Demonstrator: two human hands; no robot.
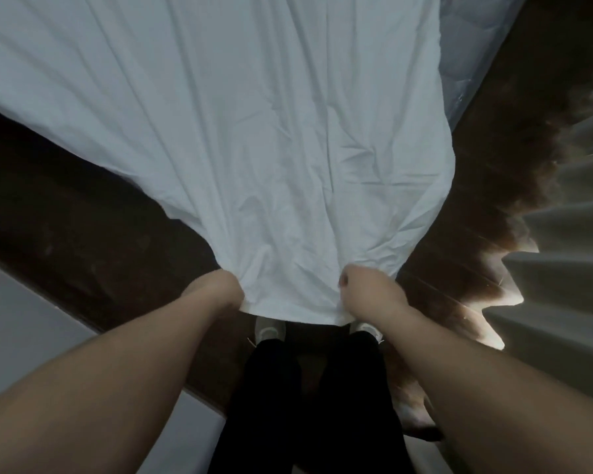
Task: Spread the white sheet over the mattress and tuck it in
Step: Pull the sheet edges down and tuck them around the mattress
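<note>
Left hand (225,285) and right hand (363,289), low centre, each gripping the white sheet's (254,131) bunched near edge.

Both bare forearms reach forward and down from lower corners of view, converging toward centre. Left hand (225,285) bent at wrist, fingers curled under and out of sight, gripping near edge of white sheet (254,138). Right hand (363,285) fisted, knuckles up, thumb side toward centre, gripping same edge. Hands level, apart, short stretch of hem between them. Legs in dark trousers below, two light shoes (270,328) just under hands.
</note>
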